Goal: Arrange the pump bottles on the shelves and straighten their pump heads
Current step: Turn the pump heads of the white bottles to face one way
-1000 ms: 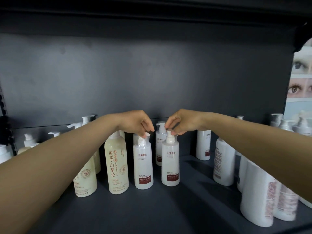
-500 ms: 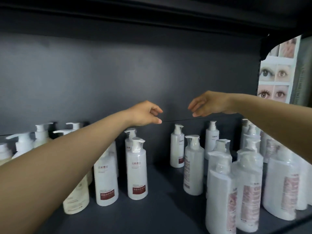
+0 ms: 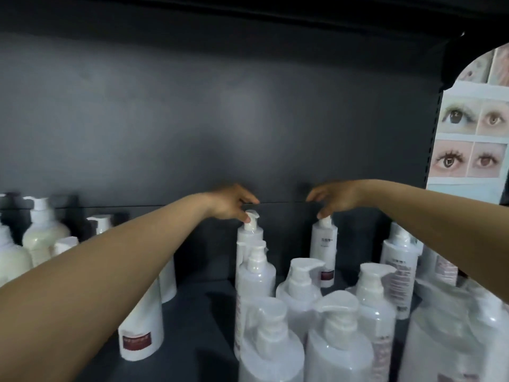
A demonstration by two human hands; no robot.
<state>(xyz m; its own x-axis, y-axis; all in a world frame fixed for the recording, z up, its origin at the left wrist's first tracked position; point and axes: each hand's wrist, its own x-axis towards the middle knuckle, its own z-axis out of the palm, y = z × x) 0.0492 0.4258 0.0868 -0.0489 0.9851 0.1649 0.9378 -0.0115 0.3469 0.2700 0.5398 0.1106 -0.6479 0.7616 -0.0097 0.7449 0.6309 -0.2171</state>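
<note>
Left hand (image 3: 230, 204) fingers pinch the far bottle's pump head (image 3: 251, 220); right hand (image 3: 334, 201) fingers touch another pump (image 3: 325, 222). Risk: a forearm sweeping down topples near wrapped bottles (image 3: 298, 293).

- Small dark characters are showing on the white pump bottle (image 3: 324, 252) at the back, but they are blurring past reading.
- The dark red label (image 3: 137, 342) on the near left bottle (image 3: 141, 326) is carrying print too smeared to read.
</note>
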